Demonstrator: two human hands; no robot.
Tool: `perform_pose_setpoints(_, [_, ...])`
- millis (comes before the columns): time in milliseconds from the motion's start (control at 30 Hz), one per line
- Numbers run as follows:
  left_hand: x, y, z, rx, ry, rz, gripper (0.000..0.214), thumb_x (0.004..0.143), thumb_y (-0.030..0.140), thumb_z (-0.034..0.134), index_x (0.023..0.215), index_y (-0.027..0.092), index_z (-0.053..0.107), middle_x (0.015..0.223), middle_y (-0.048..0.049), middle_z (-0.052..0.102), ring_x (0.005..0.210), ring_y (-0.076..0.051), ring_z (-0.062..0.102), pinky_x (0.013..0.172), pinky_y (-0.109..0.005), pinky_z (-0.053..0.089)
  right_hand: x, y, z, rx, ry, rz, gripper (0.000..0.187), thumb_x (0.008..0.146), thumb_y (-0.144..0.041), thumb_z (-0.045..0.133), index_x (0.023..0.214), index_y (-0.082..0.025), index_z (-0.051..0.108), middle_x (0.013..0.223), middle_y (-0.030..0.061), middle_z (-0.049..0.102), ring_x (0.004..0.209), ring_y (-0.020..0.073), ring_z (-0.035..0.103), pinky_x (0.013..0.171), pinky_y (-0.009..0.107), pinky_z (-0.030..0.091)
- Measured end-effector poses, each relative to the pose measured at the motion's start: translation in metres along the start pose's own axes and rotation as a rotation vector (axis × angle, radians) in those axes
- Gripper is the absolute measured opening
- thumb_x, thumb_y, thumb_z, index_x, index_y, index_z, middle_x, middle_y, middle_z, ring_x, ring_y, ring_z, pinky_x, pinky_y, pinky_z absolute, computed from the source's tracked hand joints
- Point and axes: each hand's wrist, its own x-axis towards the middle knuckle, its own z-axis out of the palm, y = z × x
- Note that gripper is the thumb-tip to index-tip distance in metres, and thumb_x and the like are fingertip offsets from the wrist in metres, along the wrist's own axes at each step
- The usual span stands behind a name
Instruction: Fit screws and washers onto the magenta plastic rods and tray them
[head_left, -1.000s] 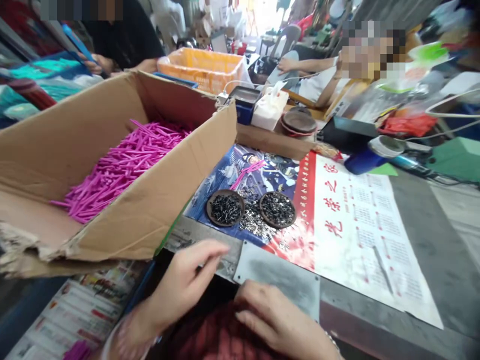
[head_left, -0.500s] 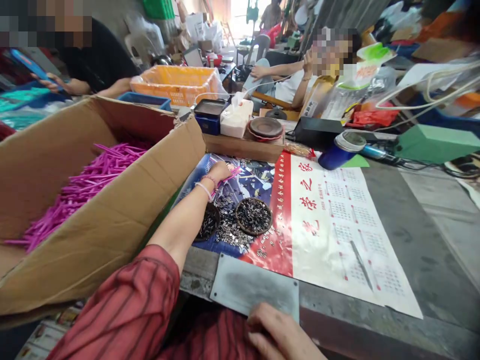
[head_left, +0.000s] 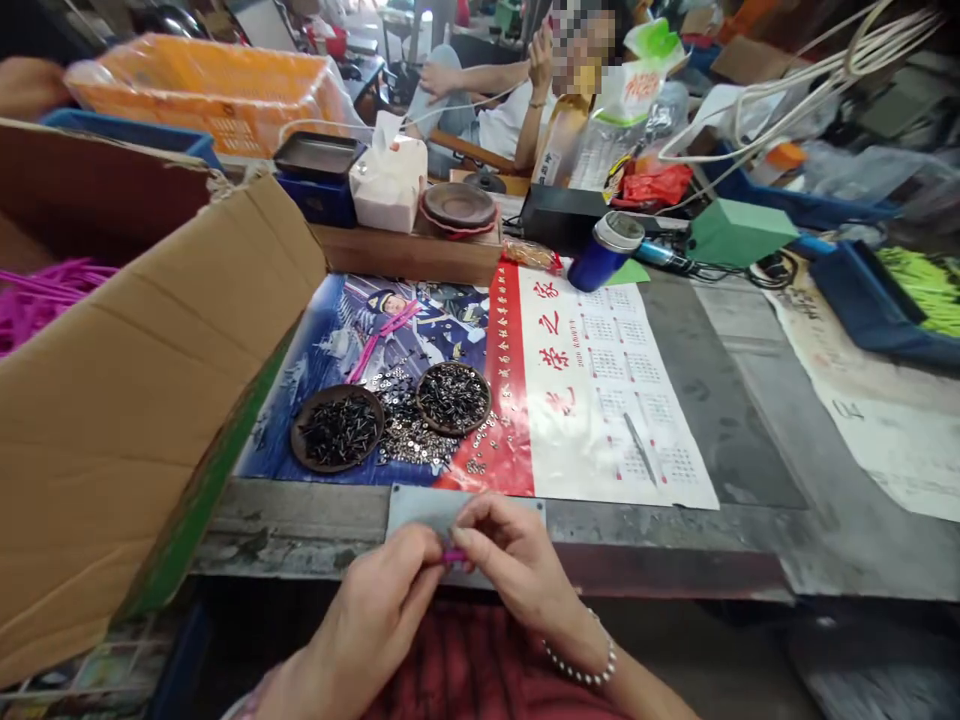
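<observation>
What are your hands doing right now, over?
Left hand, right hand: fingers pinching small pink piece above metal plate. Cardboard box at left.

The person's left hand (head_left: 379, 600) and right hand (head_left: 517, 565) are meeting low in front of the body, almost touching. Their fingertips (head_left: 429, 545) are pinching together, with the fingers curling inward. The right wrist (head_left: 574, 640) is angling up toward the centre, and both forearms are reaching forward from below.

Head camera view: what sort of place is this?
Probably a small hand-assembly workshop: a cardboard box of magenta plastic sticks, dark dishes of black parts, and loose silver washers on a poster-covered bench.
</observation>
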Motion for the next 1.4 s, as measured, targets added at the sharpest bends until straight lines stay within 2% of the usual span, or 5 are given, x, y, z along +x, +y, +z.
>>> perform_pose_setpoints(333, [-0.018, -0.005, 0.001, -0.317, -0.118, -0.250, 0.022, 0.096, 0.037, 0.056, 0.091, 0.024, 0.073, 0.079, -0.0021, 0.071, 0.069, -0.017, 0.063, 0.065, -0.023, 0.049, -0.006, -0.011, -0.016, -0.489, -0.056, -0.176, 0.020, 0.098, -0.033, 0.059, 0.084, -0.020, 0.065, 0.077, 0.0015, 0.066, 0.071, 0.0151, 0.060, 0.067, 0.027, 0.049])
perform_pose_setpoints(733, [-0.028, -0.021, 0.006, -0.513, 0.035, -0.404, 0.025, 0.086, 0.047, 0.068, 0.090, 0.023, 0.073, 0.070, -0.0010, 0.069, 0.060, -0.017, 0.067, 0.062, -0.024, 0.055, 0.153, -0.020, -0.150, -1.141, 0.176, -0.329, 0.027, 0.094, -0.027, 0.050, 0.114, -0.019, 0.067, 0.115, 0.0143, 0.073, 0.105, 0.0298, 0.068, 0.094, 0.048, 0.055])
perform_pose_setpoints(900, [-0.033, -0.024, 0.007, -0.529, 0.046, -0.432, 0.028, 0.089, 0.050, 0.065, 0.094, 0.023, 0.071, 0.073, -0.0005, 0.068, 0.057, -0.014, 0.063, 0.056, -0.021, 0.052, 0.214, -0.024, -0.151, -1.238, 0.043, -0.317, 0.040, 0.091, -0.013, 0.050, 0.128, -0.016, 0.063, 0.138, 0.0170, 0.065, 0.130, 0.0329, 0.059, 0.114, 0.054, 0.043])
perform_pose_setpoints(1200, [-0.034, -0.037, -0.006, -0.563, 0.103, -0.452, 0.039, 0.086, 0.061, 0.066, 0.091, 0.023, 0.072, 0.067, 0.0015, 0.061, 0.051, -0.011, 0.055, 0.051, -0.020, 0.047, 0.166, -0.033, -0.130, -1.288, -0.154, -0.346, 0.025, 0.102, -0.021, 0.048, 0.111, -0.020, 0.071, 0.110, 0.0100, 0.077, 0.099, 0.0257, 0.073, 0.089, 0.040, 0.057])
perform_pose_setpoints(1400, [-0.031, -0.031, -0.004, -0.607, 0.075, -0.463, 0.043, 0.084, 0.064, 0.067, 0.090, 0.022, 0.072, 0.073, -0.0004, 0.064, 0.054, -0.012, 0.053, 0.052, -0.021, 0.050, 0.211, -0.029, -0.116, -1.296, -0.219, -0.432, 0.024, 0.098, -0.013, 0.050, 0.108, -0.014, 0.071, 0.108, 0.0132, 0.072, 0.100, 0.0236, 0.069, 0.092, 0.038, 0.055])
